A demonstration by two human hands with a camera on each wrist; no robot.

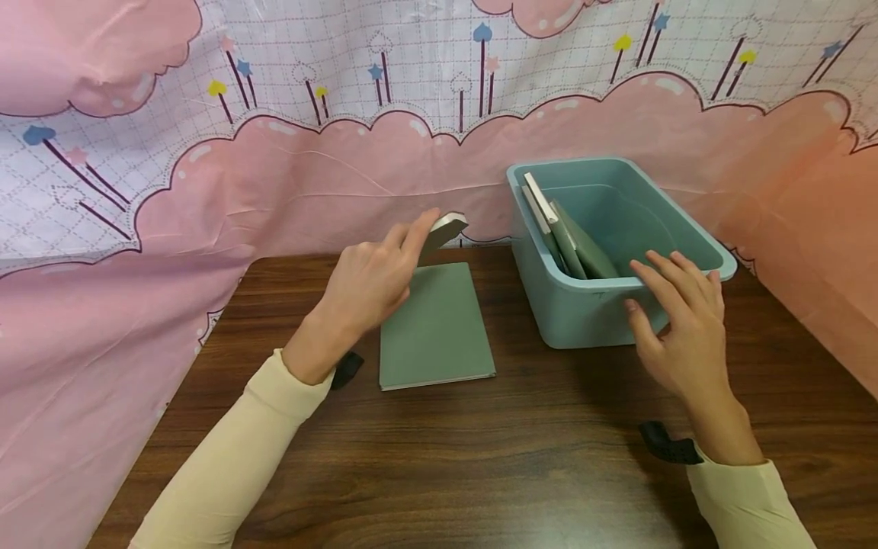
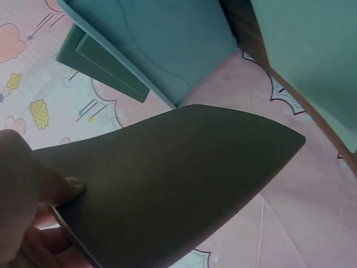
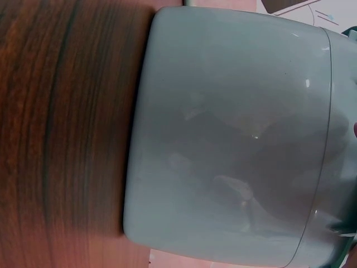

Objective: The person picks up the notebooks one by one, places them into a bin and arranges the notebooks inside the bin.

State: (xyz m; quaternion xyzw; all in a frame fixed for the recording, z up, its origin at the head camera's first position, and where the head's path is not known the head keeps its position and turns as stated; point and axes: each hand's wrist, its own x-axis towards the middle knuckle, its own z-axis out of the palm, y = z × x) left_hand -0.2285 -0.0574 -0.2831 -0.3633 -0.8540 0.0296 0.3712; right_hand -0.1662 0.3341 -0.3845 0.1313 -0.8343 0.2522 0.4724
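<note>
My left hand (image 1: pixel 370 274) pinches a dark green book (image 2: pixel 167 184) by its edge. In the left wrist view the thumb lies flat on its cover, the other fingers behind it. In the head view only a short end of this book, with white page edges, shows past the fingers. Below it on the table lies a green book (image 1: pixel 437 328). My right hand (image 1: pixel 689 328) is at the near rim of the blue-green bin (image 1: pixel 572 316), its fingers loosely spread over the rim and the thumb in front of the wall. Several books (image 1: pixel 565 236) lean along the bin's left side.
The dark wood table (image 1: pixel 466 473) ends at a pink and white patterned cloth (image 1: pixel 357 175) hanging behind it. More of this cloth hangs on the left and right sides. The bin stands at the back right of the table.
</note>
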